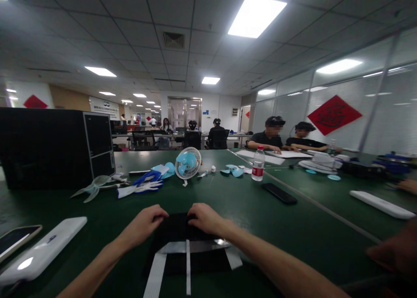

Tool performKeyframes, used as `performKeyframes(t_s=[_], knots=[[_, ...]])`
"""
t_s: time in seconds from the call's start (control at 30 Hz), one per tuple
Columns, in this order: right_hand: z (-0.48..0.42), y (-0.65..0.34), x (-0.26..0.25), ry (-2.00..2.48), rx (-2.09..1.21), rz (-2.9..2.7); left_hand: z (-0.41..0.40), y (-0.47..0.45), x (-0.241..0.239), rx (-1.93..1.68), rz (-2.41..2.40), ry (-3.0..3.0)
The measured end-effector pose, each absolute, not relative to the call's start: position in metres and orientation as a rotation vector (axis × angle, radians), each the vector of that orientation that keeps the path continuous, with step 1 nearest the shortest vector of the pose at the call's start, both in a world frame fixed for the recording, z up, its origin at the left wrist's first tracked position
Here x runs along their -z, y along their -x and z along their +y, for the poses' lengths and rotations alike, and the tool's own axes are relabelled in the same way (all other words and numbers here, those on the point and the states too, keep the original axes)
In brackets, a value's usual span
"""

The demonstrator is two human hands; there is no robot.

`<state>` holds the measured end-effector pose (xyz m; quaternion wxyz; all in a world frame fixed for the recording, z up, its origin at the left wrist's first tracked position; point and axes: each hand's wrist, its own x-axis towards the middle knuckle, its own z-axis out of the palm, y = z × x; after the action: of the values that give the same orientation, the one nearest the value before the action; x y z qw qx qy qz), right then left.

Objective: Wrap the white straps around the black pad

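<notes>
Nearest me, three white strips are lying on the black sheet, the left one running out of view at the bottom. A shiny band is crossing the sheet over its middle. The sheet is lying flat on the green worktop, right in front of me, between my forearms. My left fingers are bending in at its far left corner, the thumb close to the forefinger; I cannot tell whether they are pinching the edge. My right fingers are curling down at the far right corner, and I cannot tell whether they are gripping or only touching it.

To my left, a white case is lying beside a phone. To my right, another person's hand is showing as a blur. Beyond my fingers, a black phone is lying near an upright bottle. Gloves are lying between a loose grey blade and a small fan, which is sitting tilted. A PC tower is standing at the left. Farther off, two people in headgear are sitting over papers.
</notes>
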<state>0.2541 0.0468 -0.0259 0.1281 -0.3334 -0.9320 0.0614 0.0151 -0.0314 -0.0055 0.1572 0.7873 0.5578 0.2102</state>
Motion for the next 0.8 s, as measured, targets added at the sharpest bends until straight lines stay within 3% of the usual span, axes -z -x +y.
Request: performKeyframes(t_s=[0.27, 0.53, 0.8], knots=[[0.067, -0.291, 0.006, 1.142, -0.207, -2.505, -0.001, 0.029, 0.037, -0.528, 2.087, -2.290], [0.126, -0.416, -0.012, 1.910, -0.034, -2.010, 0.002, 0.033, 0.049, -0.411, 2.013, -2.234], [0.139, -0.494, 0.001, 2.255, -0.019, -1.676, 0.003, 0.032, 0.052, -0.373, 1.996, -2.207]])
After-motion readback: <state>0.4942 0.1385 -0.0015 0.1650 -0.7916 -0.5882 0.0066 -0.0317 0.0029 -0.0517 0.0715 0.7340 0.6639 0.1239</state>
